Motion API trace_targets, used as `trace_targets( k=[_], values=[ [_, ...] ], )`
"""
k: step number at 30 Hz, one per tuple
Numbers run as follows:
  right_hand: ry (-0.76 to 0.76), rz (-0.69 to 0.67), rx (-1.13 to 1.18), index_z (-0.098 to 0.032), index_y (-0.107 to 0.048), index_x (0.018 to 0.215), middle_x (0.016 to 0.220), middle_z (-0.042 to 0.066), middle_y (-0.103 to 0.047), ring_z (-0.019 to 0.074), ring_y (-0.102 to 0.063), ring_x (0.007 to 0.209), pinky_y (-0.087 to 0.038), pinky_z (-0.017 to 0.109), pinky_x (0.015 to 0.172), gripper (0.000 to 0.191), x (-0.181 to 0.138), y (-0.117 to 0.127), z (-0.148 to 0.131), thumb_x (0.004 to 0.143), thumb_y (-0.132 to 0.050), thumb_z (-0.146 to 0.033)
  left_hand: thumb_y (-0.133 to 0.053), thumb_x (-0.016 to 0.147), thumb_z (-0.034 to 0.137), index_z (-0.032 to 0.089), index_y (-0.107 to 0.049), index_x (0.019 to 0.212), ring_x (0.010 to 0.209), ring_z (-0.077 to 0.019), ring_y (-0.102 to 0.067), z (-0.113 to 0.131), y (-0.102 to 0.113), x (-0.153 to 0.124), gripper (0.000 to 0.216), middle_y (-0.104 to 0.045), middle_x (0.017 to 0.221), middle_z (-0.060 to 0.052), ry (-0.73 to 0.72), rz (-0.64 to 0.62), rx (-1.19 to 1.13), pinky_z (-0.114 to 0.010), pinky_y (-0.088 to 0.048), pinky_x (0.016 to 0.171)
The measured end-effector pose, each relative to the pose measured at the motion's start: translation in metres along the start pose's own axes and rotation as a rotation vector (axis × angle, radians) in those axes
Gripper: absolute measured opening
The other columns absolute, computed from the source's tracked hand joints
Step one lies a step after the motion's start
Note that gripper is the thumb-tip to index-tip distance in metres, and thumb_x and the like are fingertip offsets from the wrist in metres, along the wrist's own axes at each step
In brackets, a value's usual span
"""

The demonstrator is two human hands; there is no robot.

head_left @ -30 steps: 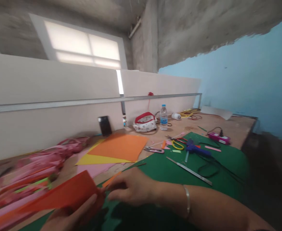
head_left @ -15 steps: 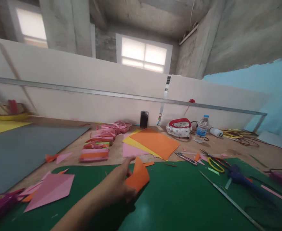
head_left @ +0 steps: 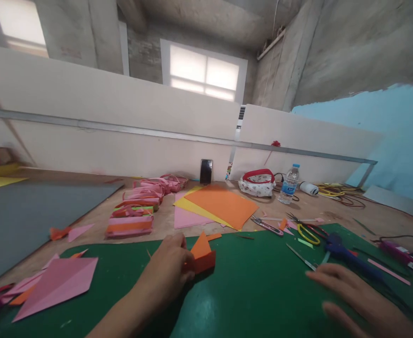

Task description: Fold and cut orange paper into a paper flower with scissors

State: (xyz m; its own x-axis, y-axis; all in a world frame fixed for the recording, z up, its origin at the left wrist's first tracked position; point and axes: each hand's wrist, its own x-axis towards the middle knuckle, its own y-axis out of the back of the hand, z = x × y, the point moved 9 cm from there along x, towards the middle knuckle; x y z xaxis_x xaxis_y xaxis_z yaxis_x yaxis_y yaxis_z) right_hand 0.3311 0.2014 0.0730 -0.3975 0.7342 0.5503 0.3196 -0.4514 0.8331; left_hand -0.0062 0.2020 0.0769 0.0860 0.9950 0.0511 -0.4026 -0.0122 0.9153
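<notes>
Between the thumb and fingers of my left hand (head_left: pixel 169 263) is a folded piece of orange paper (head_left: pixel 202 256), shaped like a small open box with a pointed flap. It is held low over the green cutting mat (head_left: pixel 241 277). My right hand (head_left: pixel 359 300), slightly blurred, reaches in from the lower right with fingers stretched and thumb apart. Its fingertips are at a slim silver tool (head_left: pixel 300 256), whose rear part is hidden under the hand. Just beyond lies a dark blue tool (head_left: pixel 340 251) that resembles a glue gun.
Orange sheets (head_left: pixel 222 204) lie over yellow and pink ones at the back. Pink paper boxes (head_left: pixel 130 226) line up at left. Scissors (head_left: pixel 308 234), thread snips (head_left: pixel 268 226), a water bottle (head_left: pixel 289 185), a pouch (head_left: pixel 257 183) and a phone (head_left: pixel 206 171) stand or lie around.
My right hand has come into view from the lower right, over the silver tool. My left hand has turned the orange paper and brought it lower. The view has shifted a little.
</notes>
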Motion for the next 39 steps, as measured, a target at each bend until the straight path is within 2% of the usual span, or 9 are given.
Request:
trace_targets(
  k=[5,8,13,17,20,25,30,35,39],
  values=[
    [-0.087,-0.108,-0.197,-0.019,-0.070,0.091,0.088,0.011,-0.065,0.0227,-0.065,0.076,-0.053,0.031,0.066,0.029,-0.029,-0.019,0.071,0.082,-0.048,-0.037,-0.047,0.066,0.017,0.022,-0.064,0.066,0.068,-0.0208,-0.058,-0.003,-0.007,-0.002,0.018,-0.064,0.072,-0.003,-0.012,-0.049,-0.006,-0.029,-0.032,0.055],
    [-0.085,-0.148,-0.254,-0.020,-0.069,0.090,0.087,0.010,-0.066,0.0226,-0.064,0.077,-0.051,0.031,0.066,0.028,-0.030,-0.030,0.078,0.083,-0.043,-0.025,-0.050,0.066,0.022,0.022,-0.063,0.068,0.070,-0.0222,-0.059,-0.004,-0.007,-0.003,0.013,-0.066,0.076,-0.003,-0.013,-0.063,-0.032,-0.028,-0.033,0.055],
    [-0.184,-0.078,-0.370,-0.012,-0.065,0.102,0.080,0.012,-0.064,0.0233,-0.063,0.073,-0.048,0.034,0.065,0.048,-0.020,-0.019,0.070,0.072,-0.030,-0.001,-0.043,0.074,0.028,0.021,-0.062,0.084,0.078,-0.0246,-0.061,-0.007,-0.009,0.000,0.024,-0.067,0.085,-0.007,0.019,-0.064,-0.090,-0.030,-0.038,0.060],
    [-0.159,-0.093,-0.089,-0.014,-0.060,0.109,0.099,0.014,-0.062,0.0240,-0.061,0.090,-0.048,0.035,0.075,0.042,0.003,-0.011,0.034,0.082,-0.028,-0.009,-0.046,0.067,0.022,0.020,-0.061,0.100,0.084,-0.0246,-0.060,-0.004,-0.014,0.001,0.036,-0.066,0.092,-0.007,0.003,-0.112,-0.148,-0.030,-0.040,0.065],
    [-0.104,-0.313,0.243,-0.020,-0.058,0.113,0.107,0.010,-0.060,0.0218,-0.057,0.097,-0.046,0.033,0.082,0.035,0.029,-0.025,-0.019,0.091,-0.031,-0.026,-0.047,0.066,0.023,0.022,-0.063,0.086,0.077,-0.0209,-0.059,0.002,-0.018,-0.001,0.026,-0.065,0.082,-0.002,-0.036,-0.182,-0.196,-0.027,-0.038,0.061],
    [-0.032,-0.588,0.440,-0.025,-0.059,0.116,0.083,0.003,-0.056,0.0165,-0.054,0.074,-0.044,0.027,0.068,0.033,0.061,-0.050,-0.090,0.086,-0.047,-0.027,-0.046,0.068,0.026,0.020,-0.059,0.070,0.067,-0.0174,-0.058,0.002,-0.021,-0.004,0.015,-0.061,0.069,0.000,-0.036,-0.246,-0.234,-0.024,-0.035,0.053],
    [0.077,-0.614,0.425,-0.031,-0.064,0.110,0.080,0.002,-0.050,0.0151,-0.051,0.076,-0.039,0.025,0.067,0.034,0.066,-0.061,-0.110,0.084,-0.047,-0.015,-0.047,0.068,0.027,0.020,-0.052,0.063,0.062,-0.0159,-0.052,0.002,-0.019,-0.003,0.010,-0.055,0.063,0.001,-0.027,-0.217,-0.214,-0.023,-0.032,0.049],
    [0.160,-0.622,0.374,-0.032,-0.062,0.111,0.083,0.002,-0.048,0.0143,-0.049,0.078,-0.038,0.025,0.068,0.036,0.057,-0.064,-0.121,0.085,-0.045,-0.013,-0.040,0.075,0.036,0.021,-0.047,0.057,0.059,-0.0173,-0.050,0.004,-0.017,-0.001,0.025,-0.052,0.060,0.000,-0.032,-0.161,-0.161,-0.026,-0.033,0.050],
    [0.215,-0.561,0.329,-0.028,-0.064,0.109,0.087,0.004,-0.049,0.0151,-0.049,0.080,-0.039,0.026,0.069,0.034,0.056,-0.063,-0.124,0.084,-0.046,-0.011,-0.051,0.066,0.025,0.019,-0.059,0.088,0.085,-0.0265,-0.054,0.008,-0.008,0.000,0.025,-0.061,0.088,-0.008,-0.051,-0.017,-0.059,-0.037,-0.041,0.070]
  ],
)
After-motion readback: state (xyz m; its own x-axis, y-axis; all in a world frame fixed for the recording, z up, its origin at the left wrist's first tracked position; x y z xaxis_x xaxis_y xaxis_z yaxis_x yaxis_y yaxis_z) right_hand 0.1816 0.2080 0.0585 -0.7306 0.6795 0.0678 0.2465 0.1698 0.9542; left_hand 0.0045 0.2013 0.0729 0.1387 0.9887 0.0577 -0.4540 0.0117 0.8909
